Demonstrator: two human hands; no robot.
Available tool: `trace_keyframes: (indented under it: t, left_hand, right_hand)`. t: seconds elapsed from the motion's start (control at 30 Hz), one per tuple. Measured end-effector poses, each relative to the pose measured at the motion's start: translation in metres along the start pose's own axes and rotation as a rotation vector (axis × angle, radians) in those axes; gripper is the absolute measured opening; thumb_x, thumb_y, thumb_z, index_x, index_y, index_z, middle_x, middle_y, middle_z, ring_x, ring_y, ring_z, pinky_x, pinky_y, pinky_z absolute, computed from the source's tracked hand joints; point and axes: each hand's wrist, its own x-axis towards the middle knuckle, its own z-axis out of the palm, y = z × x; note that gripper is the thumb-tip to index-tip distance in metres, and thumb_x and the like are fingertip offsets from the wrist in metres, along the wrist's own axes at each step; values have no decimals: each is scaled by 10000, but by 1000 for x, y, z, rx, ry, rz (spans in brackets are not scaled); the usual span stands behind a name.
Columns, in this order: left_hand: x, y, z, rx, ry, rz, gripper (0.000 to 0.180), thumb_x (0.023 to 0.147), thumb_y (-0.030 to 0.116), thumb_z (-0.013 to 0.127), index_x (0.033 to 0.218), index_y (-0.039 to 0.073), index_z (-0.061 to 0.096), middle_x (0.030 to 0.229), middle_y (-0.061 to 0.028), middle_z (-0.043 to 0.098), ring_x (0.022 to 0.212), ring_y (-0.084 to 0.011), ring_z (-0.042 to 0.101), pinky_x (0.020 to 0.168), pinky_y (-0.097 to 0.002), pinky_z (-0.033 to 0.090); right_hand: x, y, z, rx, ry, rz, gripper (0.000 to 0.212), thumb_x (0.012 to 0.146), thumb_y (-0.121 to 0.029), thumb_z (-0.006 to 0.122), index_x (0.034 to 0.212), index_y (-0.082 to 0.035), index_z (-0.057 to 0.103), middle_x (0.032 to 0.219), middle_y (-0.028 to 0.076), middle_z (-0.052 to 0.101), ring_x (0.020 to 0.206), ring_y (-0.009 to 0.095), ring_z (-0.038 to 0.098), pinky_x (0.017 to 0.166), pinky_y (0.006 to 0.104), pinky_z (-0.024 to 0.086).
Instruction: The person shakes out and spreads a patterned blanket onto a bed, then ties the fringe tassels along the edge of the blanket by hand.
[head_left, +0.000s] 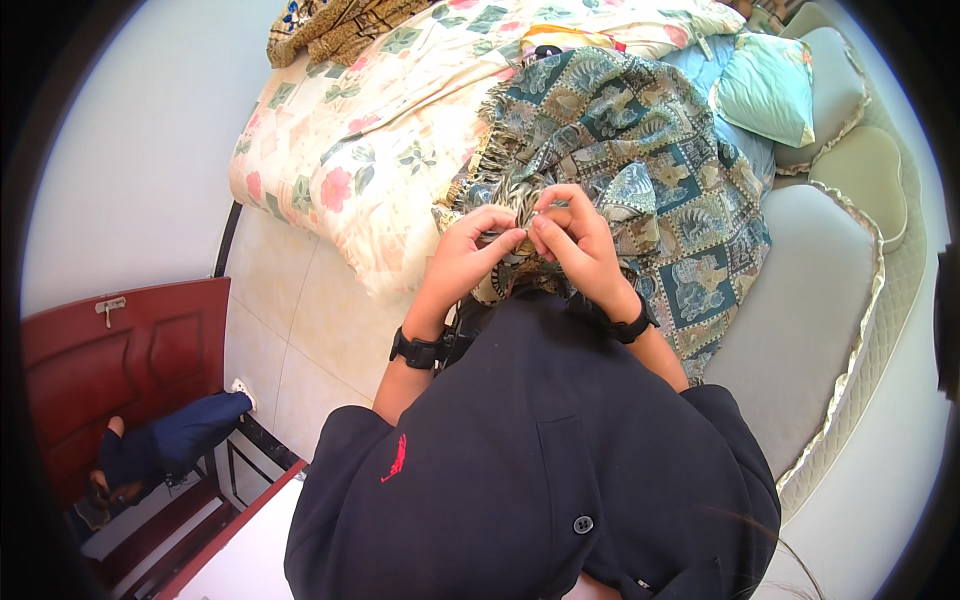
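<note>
A patterned blanket (690, 270) in dark teal, beige and cream lies in folds over my lap and reaches up onto the bed. Its edge carries a fringe (518, 196) of twisted beige and dark strands. My left hand (470, 246) pinches some of these strands between thumb and forefinger. Close beside it, my right hand (580, 238) also pinches fringe strands, thumb and fingertips almost meeting those of the left. The exact strands between the fingertips are partly hidden. Both wrists wear black bands.
A floral quilt (300, 170) spreads at the left and far side. Grey cushions (800, 290) with ruffled edges line the right, and a mint pillow (768, 90) sits at the far right. Another person (170, 440) is by a red door (150, 350) at lower left.
</note>
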Motion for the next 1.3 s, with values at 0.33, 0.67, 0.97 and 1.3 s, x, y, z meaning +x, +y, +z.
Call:
trace_keyframes:
  t: [0.33, 0.67, 0.97, 1.3]
  left_hand:
    - [3, 25, 5, 139, -134, -56, 149, 839, 109, 576, 920, -11, 610, 766, -24, 613, 732, -71, 537, 657, -230, 433]
    - [0, 26, 14, 273, -225, 47, 182, 877, 121, 473, 924, -20, 579, 768, -117, 593, 709, -214, 559, 681, -311, 434]
    - [3, 29, 12, 316, -428, -31, 206, 842, 116, 434, 878, -3, 598, 858, -149, 615, 781, -252, 589, 729, -315, 445]
    - [5, 14, 14, 131, -385, -40, 242, 875, 227, 508, 941, 12, 595, 739, -46, 576, 705, -127, 532, 682, -264, 428]
  right_hand:
    - [12, -30, -4, -464, -187, -153, 159, 855, -64, 469, 1008, -31, 496, 628, 122, 572, 586, 243, 591, 549, 305, 442]
    - [11, -29, -3, -511, -100, 29, 130, 854, -93, 459, 964, -52, 515, 545, 111, 521, 483, 231, 539, 484, 317, 403]
    - [11, -11, -11, -109, -221, 223, 117, 890, -92, 406, 974, -32, 461, 587, 11, 528, 447, 82, 490, 425, 211, 373]
    - [14, 8, -22, 215, -200, 226, 110, 916, -112, 403, 1002, -46, 425, 728, 36, 525, 591, 94, 537, 496, 219, 436]
